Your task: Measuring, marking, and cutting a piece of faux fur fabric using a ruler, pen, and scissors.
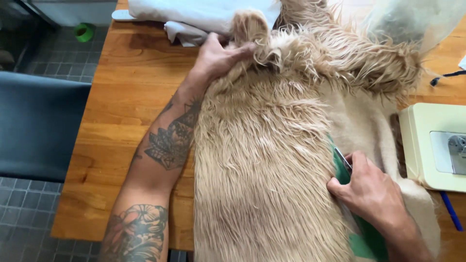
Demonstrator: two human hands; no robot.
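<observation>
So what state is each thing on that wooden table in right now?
Long-pile beige faux fur fabric: spread over the table, far end bunched.
Left hand: gripping the bunched fur.
Right hand: closed on a slim metal tool, its type unclear.
Green sheet: mostly hidden under the fur edge.
White folded cloth: lying at the far edge.
Cream sewing machine: upright beside the fur.
Wooden table: carrying it all.

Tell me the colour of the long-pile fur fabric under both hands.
Pale tan, cream-tipped fur fabric, seen best in the head view.
</observation>
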